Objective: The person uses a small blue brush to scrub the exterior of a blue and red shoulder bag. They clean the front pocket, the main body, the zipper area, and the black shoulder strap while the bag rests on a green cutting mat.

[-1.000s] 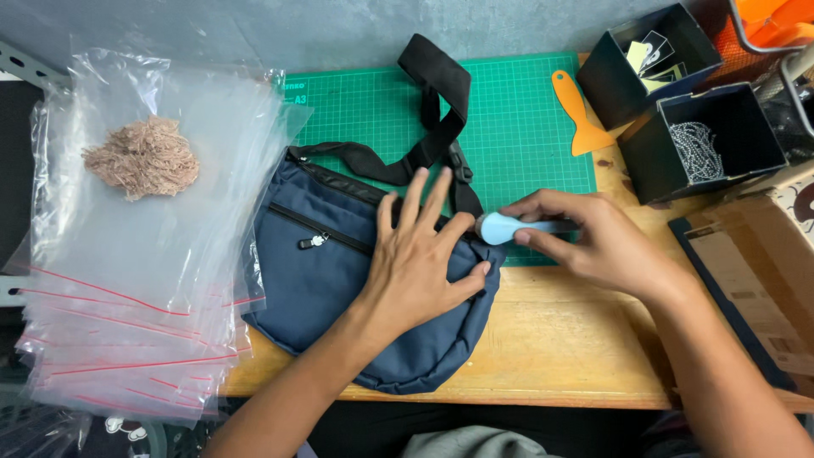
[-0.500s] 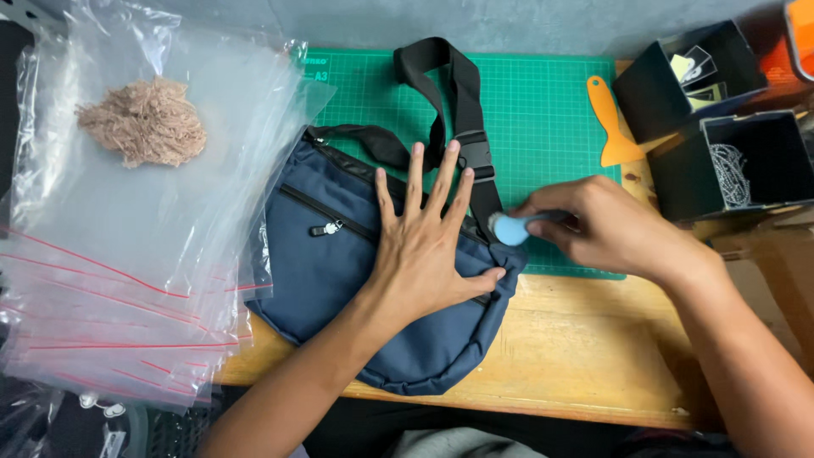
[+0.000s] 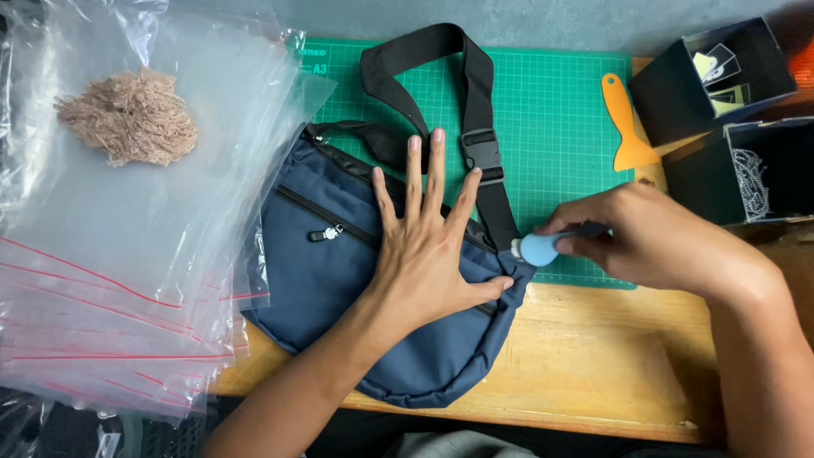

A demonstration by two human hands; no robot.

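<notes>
Navy fabric fills the middle of the view: we have the blue waist bag (image 3: 356, 288) lying flat, half on the green cutting mat (image 3: 543, 110) and half on the wooden tabletop (image 3: 593, 356). Our left hand (image 3: 428, 254) is spread wide, fingers fanned and pressing down on the bag's upper right part. Our right hand (image 3: 653, 237) has its fingers closed round a small tool with a light blue rounded end (image 3: 538, 248), whose tip sits right at the bag's right corner, where the black strap (image 3: 475, 102) joins.

We judge the work on that corner to be under way (the tool is at the seam, the bag pinned). The front zip (image 3: 326, 231) is shut and the strap lies looped across the mat. As we read it, bagging is not done: the clear zip bags (image 3: 127, 280) are stacked at the left, just beside the bag, with a tuft of beige fibre (image 3: 127, 114) on top. An orange scraper (image 3: 627, 123) lies untouched.
</notes>
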